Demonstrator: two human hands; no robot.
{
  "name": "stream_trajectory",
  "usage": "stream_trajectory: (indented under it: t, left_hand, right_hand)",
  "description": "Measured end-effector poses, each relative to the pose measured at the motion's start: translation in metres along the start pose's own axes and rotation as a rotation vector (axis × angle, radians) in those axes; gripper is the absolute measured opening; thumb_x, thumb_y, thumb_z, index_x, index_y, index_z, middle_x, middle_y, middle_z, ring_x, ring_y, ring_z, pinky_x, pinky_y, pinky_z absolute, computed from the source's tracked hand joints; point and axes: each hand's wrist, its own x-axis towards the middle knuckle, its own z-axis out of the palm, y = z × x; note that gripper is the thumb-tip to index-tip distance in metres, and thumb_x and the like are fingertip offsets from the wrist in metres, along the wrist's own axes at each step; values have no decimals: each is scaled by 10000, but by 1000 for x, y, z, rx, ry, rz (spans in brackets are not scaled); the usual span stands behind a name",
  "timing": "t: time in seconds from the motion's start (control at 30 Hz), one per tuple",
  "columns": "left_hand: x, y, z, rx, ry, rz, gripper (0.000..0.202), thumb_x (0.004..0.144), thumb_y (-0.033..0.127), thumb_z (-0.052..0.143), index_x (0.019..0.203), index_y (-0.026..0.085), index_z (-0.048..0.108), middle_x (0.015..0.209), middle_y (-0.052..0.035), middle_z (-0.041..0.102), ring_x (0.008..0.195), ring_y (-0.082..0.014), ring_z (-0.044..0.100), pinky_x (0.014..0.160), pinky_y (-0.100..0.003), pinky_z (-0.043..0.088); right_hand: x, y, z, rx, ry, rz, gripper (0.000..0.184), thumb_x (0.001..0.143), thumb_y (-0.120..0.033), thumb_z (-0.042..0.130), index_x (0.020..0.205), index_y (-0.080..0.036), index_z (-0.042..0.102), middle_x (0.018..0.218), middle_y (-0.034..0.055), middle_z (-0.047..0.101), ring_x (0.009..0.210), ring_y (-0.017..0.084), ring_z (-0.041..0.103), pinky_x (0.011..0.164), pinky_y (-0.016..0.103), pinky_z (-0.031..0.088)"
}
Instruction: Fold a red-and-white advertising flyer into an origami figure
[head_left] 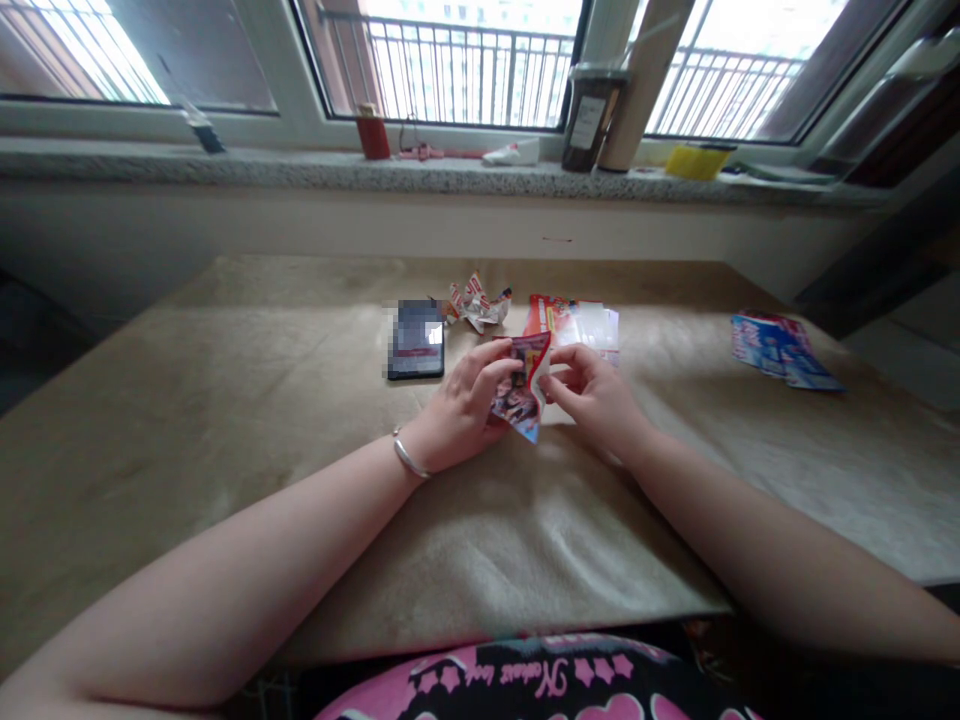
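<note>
My left hand [471,405], with a silver bracelet at its wrist, wraps round a small printed packet [523,390] with a red edge. The packet is tilted above the table, one corner pointing down toward me. At its right edge, the thumb and fingers of my right hand [596,398] pinch the red and white border. Just behind the hands lie a red and orange printed wrapper and pale card-like sheets [592,322], partly hidden by the packet and fingers. Crumpled red and white wrappers [478,305] rest farther left.
A dark phone [417,340] lies left of the hands. Several blue and red printed packets [784,350] are fanned out at the far right of the cloth-covered table [225,430]. On the stone windowsill [262,172] stand a red container [373,132], a dark jar [590,120] and a yellow object [697,162].
</note>
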Motion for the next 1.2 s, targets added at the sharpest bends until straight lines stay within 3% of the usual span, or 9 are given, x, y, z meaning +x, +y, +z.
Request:
stream_trajectory:
  t: [0.13, 0.3, 0.4, 0.6, 0.77, 0.87, 1.1, 1.2]
  left_hand:
    - [3, 3, -4, 87, -57, 20, 322, 814, 143, 549, 1130, 201, 521, 1205, -90, 502, 1158, -226, 474, 1015, -417, 418]
    - [5, 2, -5, 114, -140, 29, 262, 832, 172, 553, 1094, 166, 560, 1141, -83, 585, 1086, -212, 524, 959, -386, 444]
    - [4, -1, -2, 137, -206, 29, 233, 859, 204, 535, 1085, 177, 586, 1154, -75, 601, 1058, -206, 547, 942, -382, 445]
    - [5, 1, 0, 181, -291, 76, 182, 904, 201, 457, 940, 165, 632, 1057, -71, 665, 986, -187, 603, 855, -345, 479]
    - [6, 8, -1, 226, -344, 157, 182, 910, 172, 426, 964, 144, 597, 1161, -84, 628, 1081, -204, 576, 919, -357, 462]
    - [6, 11, 1, 236, -371, 140, 177, 909, 168, 417, 961, 131, 582, 1155, -112, 619, 1085, -207, 575, 950, -361, 444]
    - [5, 10, 3, 201, -392, 130, 219, 906, 164, 406, 1059, 119, 556, 1236, -126, 574, 1181, -219, 515, 1016, -387, 392]
    - [4, 9, 3, 179, -389, 126, 262, 881, 147, 425, 1112, 118, 544, 1233, -124, 577, 1177, -221, 518, 998, -376, 414]
  right_hand:
    - [5, 4, -5, -6, 81, 18, 109, 745, -289, 588, 809, -210, 550, 769, 2, 642, 676, 136, 641, 609, 277, 526]
    - [11, 11, -8, 9, 3, 46, 291, 713, -327, 623, 958, -214, 514, 949, 40, 645, 763, 158, 652, 638, 300, 533]
    - [13, 16, -6, -21, 23, 16, 382, 704, -351, 643, 1023, -217, 482, 948, 48, 643, 774, 161, 636, 695, 334, 537]
    - [20, 22, -5, 12, 49, 87, 460, 675, -362, 659, 1065, -215, 464, 902, 28, 656, 682, 144, 624, 605, 300, 524]
    - [24, 26, -4, -20, -22, 69, 239, 693, -330, 619, 883, -190, 578, 807, 30, 676, 704, 151, 619, 664, 305, 506]
    - [23, 26, -3, -105, -3, 58, 169, 704, -338, 600, 762, -180, 590, 744, 26, 670, 655, 146, 598, 653, 303, 494]
    - [22, 16, 0, -96, 11, 18, 224, 692, -300, 605, 883, -184, 586, 826, 32, 679, 703, 153, 609, 674, 293, 499]
    - [24, 19, 0, -128, -4, 33, 183, 703, -299, 576, 838, -177, 593, 784, 26, 671, 681, 152, 597, 664, 294, 490]
